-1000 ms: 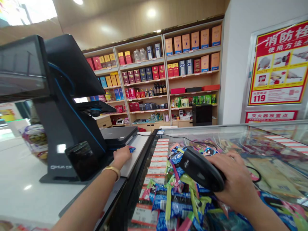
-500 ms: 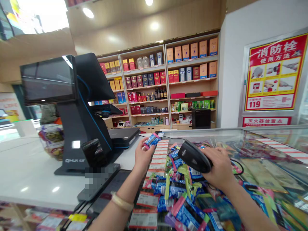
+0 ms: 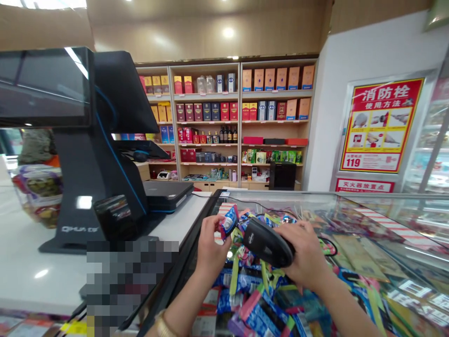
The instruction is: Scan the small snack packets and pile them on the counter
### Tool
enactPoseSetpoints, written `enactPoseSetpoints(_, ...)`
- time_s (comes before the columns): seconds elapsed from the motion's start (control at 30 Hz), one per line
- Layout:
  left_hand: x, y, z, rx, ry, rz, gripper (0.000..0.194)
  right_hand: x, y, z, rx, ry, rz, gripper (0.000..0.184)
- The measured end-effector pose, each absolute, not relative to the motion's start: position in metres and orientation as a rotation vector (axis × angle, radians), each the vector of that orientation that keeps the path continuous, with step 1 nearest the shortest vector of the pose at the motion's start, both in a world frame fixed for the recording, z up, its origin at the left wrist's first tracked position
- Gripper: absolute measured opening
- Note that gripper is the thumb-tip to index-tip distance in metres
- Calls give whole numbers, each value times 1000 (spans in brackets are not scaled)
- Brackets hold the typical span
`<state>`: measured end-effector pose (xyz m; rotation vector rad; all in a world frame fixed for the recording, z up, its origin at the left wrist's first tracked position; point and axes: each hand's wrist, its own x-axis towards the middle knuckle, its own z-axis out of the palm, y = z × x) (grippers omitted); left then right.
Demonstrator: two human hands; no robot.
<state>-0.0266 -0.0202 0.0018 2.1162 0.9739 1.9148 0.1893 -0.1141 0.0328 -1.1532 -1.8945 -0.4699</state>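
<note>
Pinched in the fingers of my left hand (image 3: pixel 213 245) is a small blue and pink wrapped snack packet (image 3: pixel 229 222), held up above the counter. My right hand (image 3: pixel 307 255) is wrapped around a black handheld barcode scanner (image 3: pixel 268 242), whose head points left at the packet, a small gap away. Beneath both hands lies a heap of similar blue, pink and green packets (image 3: pixel 264 309), seen in the glass-topped case. A thin black cable (image 3: pixel 250 202) runs across behind the scanner.
On the white counter (image 3: pixel 21 267) at the left stands a black register terminal (image 3: pixel 105 178) with screens. A bagged product (image 3: pixel 40 194) sits behind it. The glass case (image 3: pixel 358 206) extends right. Shelves of boxed goods (image 3: pixel 206 112) line the back, beside a red and yellow poster (image 3: pixel 382 126).
The packet in my left hand and the scanner in my right hand have come closer together. My view has shifted, so the terminal appears further left.
</note>
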Motion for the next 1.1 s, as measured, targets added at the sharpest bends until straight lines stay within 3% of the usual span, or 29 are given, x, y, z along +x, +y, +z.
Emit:
enactPoseSetpoints(0.5,-25,-21,2,2161,805,1901,42,186,-110,27,-1189,-1935,-430,23)
enactPoseSetpoints(0.7,-24,-23,1,2061,755,1860,39,193,-106,25,-1086,-1808,-654,23)
enactPoseSetpoints(0.97,-19,-46,1,2201,515,1677,38,206,-99,21,-1148,-1539,-816,18)
enactPoseSetpoints(1.1,-17,-58,3,2478,512,1367,51,204,-92,14,-1176,-1580,-790,21)
